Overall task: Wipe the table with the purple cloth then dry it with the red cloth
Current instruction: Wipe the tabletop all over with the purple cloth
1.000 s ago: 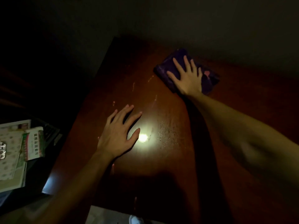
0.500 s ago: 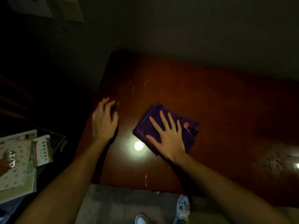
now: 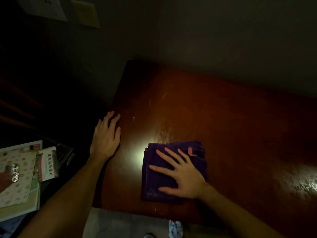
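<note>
Purple cloth (image 3: pixel 173 170) lies folded near the table's (image 3: pixel 223 117) front edge, pressed flat under the spread right hand (image 3: pixel 181 176). Left hand (image 3: pixel 105 136), fingers open, braces the left edge. Wiping looks underway; drying remains (no red cloth visible).

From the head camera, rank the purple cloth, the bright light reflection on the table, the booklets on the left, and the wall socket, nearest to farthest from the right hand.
1. Folded purple cloth: directly under the right hand.
2. Bright light reflection: just left of the cloth, on the dark wooden table.
3. Stack of printed booklets: far left, off the table.
4. White wall socket: top left, on the wall.
</note>
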